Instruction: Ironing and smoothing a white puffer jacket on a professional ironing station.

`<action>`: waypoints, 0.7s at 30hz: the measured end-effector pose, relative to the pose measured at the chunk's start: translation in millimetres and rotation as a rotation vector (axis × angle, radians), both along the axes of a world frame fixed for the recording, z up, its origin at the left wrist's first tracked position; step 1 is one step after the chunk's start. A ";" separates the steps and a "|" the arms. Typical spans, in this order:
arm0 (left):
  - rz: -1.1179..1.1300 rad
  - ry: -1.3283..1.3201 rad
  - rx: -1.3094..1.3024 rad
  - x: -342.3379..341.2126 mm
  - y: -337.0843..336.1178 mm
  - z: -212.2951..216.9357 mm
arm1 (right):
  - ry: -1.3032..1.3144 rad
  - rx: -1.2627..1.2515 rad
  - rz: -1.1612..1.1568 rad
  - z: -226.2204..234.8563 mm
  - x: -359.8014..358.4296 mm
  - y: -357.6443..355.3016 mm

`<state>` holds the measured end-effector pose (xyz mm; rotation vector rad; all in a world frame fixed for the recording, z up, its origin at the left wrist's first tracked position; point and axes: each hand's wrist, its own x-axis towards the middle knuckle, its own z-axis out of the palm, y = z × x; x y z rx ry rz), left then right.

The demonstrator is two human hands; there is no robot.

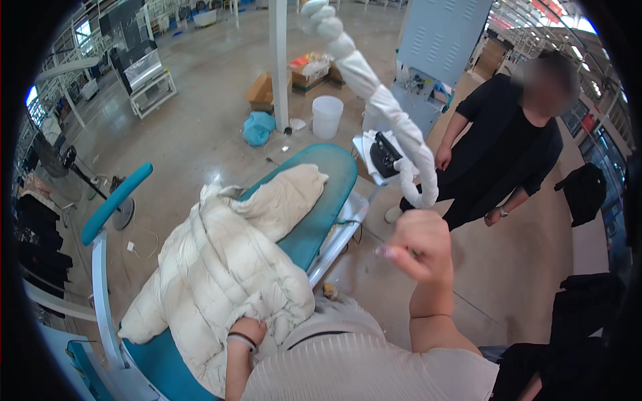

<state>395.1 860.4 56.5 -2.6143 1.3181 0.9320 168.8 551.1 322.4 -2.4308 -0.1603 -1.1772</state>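
A cream padded jacket lies spread and rumpled over a teal ironing board, one sleeve stretched toward the board's rounded far end. My left hand, with bands on its wrist, is closed on a bunched part of the jacket close to my body. My right hand is raised off to the right of the board, apart from the jacket. Its fingers are curled in and slightly blurred; what they hold, if anything, is hidden. Beyond it, a black iron rests on a white-covered stand.
A white wrapped hose hangs down beside the iron. A person in dark clothes stands at the right. A narrow teal arm board rises at the left. A white bucket, blue bag and cardboard boxes stand beyond.
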 end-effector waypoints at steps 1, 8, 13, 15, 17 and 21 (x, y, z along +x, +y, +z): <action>-0.017 -0.026 0.004 -1.5 6.4 -3.6 | 0.016 0.027 -0.012 -12.4 5.8 -5.9; 0.225 0.210 0.025 6.0 34.3 15.3 | 0.450 0.715 -0.167 -199.0 123.0 -80.6; 1.209 0.550 -0.055 -62.3 184.5 -16.5 | 0.495 0.117 -0.590 -334.5 211.7 -136.4; 1.723 0.860 -0.603 -164.5 265.7 -82.6 | 0.304 -0.118 -0.424 -314.0 263.9 -125.8; 1.949 1.001 -1.304 -246.8 285.7 -95.1 | 0.079 -0.330 -0.308 -303.8 302.1 -121.2; 2.079 0.762 -1.675 -298.5 276.4 -54.9 | 0.688 -0.446 0.006 -312.0 329.6 -115.0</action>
